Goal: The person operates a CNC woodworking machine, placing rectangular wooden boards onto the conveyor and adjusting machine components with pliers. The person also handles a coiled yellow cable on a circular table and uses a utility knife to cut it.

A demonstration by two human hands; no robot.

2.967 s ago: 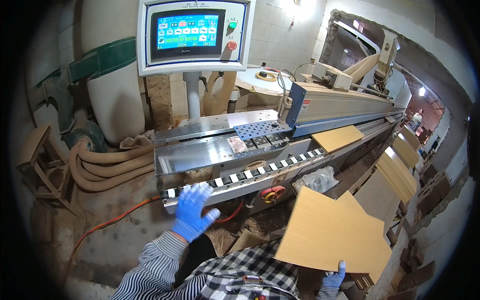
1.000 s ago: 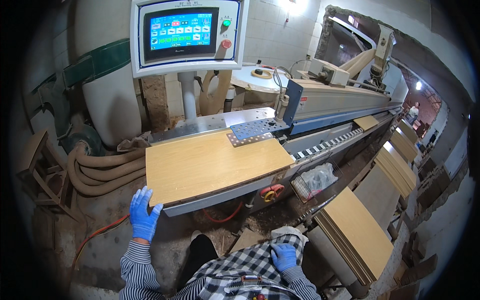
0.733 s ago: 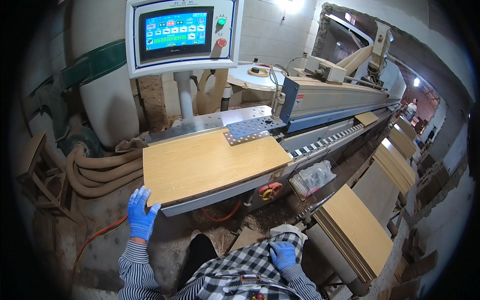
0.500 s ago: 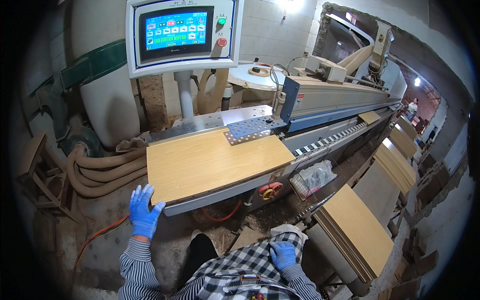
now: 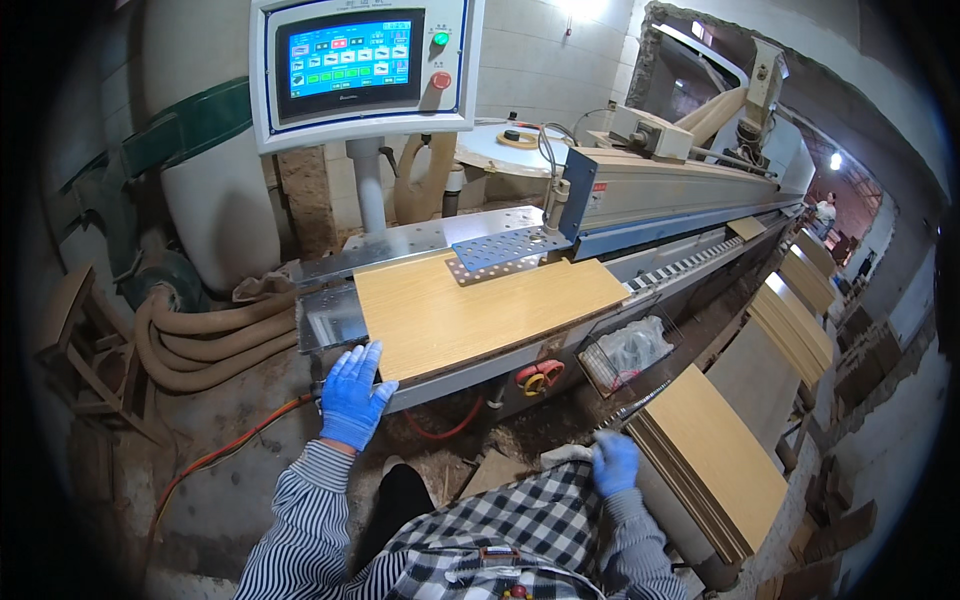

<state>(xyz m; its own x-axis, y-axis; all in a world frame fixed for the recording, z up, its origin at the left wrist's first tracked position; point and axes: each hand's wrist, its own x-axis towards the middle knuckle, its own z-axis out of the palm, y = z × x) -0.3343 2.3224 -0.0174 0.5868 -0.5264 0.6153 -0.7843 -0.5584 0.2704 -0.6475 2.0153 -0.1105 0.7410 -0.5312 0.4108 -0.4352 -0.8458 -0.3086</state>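
Observation:
A light wood-grain board (image 5: pixel 480 315) lies flat on the metal infeed table of a long edge-banding machine (image 5: pixel 680 195), its far edge under a perforated plate (image 5: pixel 500 255). My left hand (image 5: pixel 354 395), in a blue glove, rests against the board's near left corner. Its fingers are outstretched along the left edge, and the thumb points to the near edge. My right hand (image 5: pixel 614 464), also gloved in blue, hovers by my checked apron (image 5: pixel 510 510), just left of a stack of similar boards (image 5: pixel 715 460). Its fingers are blurred and partly hidden.
A control panel with a lit screen (image 5: pixel 350 62) stands behind the table. Ribbed hoses (image 5: pixel 215 350) and a wooden stool (image 5: pixel 85 350) are at left. Below the table hangs a wire basket with clear plastic (image 5: pixel 630 350). More board stacks (image 5: pixel 790 325) line the right; a person (image 5: pixel 825 212) stands far off.
The board has slid right along the table, my left hand moving with it and baring metal at the left end. My right hand has moved right from the apron toward the stack.

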